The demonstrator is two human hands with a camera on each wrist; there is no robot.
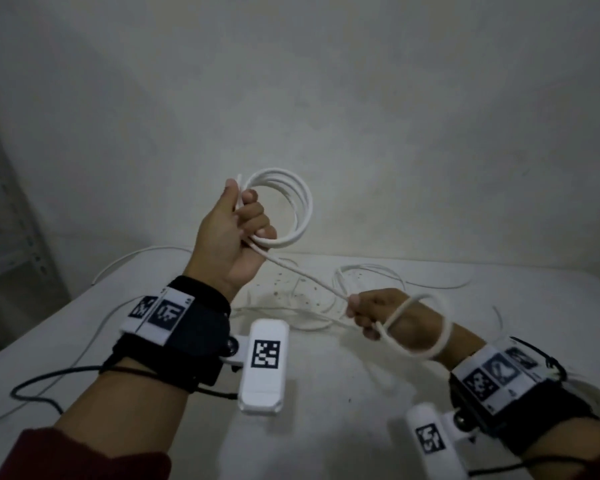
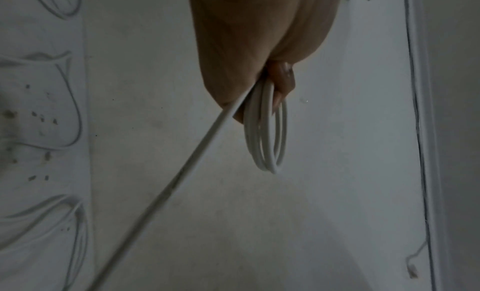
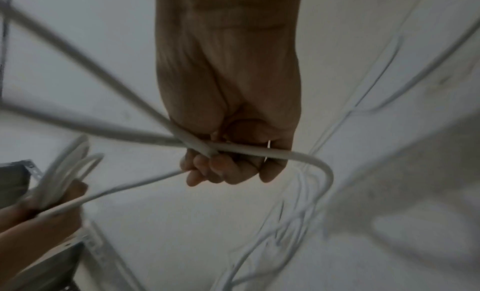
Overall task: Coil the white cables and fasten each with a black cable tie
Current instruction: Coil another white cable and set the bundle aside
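Note:
My left hand [image 1: 243,220] is raised above the table and grips a coil of white cable [image 1: 291,209] of several loops; the same coil [image 2: 267,135] hangs from my curled fingers in the left wrist view. A taut strand [image 1: 305,278] runs from the coil down to my right hand [image 1: 371,313], which pinches it low over the table. A slack loop [image 1: 433,327] of that cable wraps round the back of my right hand. In the right wrist view my right hand's fingers [image 3: 221,170] curl round the crossing cable [image 3: 259,149]. No black cable tie is in view.
More loose white cable [image 1: 368,275] lies tangled on the white table [image 1: 326,393] behind my right hand, and a strand [image 1: 125,261] trails toward the far left edge. A metal shelf [image 1: 11,237] stands at the left. Thin black wires [image 1: 42,382] run from the wrist cameras.

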